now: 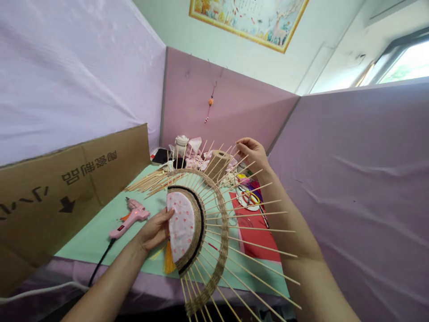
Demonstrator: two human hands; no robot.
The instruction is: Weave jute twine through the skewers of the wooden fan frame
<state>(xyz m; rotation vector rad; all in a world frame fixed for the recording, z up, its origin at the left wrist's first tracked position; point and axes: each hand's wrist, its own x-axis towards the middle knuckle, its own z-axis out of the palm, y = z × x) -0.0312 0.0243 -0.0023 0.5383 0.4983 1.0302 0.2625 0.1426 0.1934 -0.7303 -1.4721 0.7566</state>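
Observation:
My left hand [157, 229] grips the straight edge of a half-round woven piece [199, 223], thumb over its pink patterned cloth centre [181, 223]. Bamboo sticks [268, 230] fan out from it like rays. A black band edges the inner twine part, and an outer ring of brown twine weave [224, 214] crosses the sticks. Raised at the upper right, my right hand [254, 150] has its thumb and fingertips pinched together near the stick tips, apparently on a thin strand of twine. A yellow tassel [169, 258] hangs below the left hand.
A pink glue gun [130, 220] with a black cord lies on the green mat [97, 237]. Loose sticks [147, 181], a twine roll [218, 162] and a white jar [181, 144] are behind. Scissors [250, 197] and red sheets [261, 243] sit right; cardboard [90, 179] stands left.

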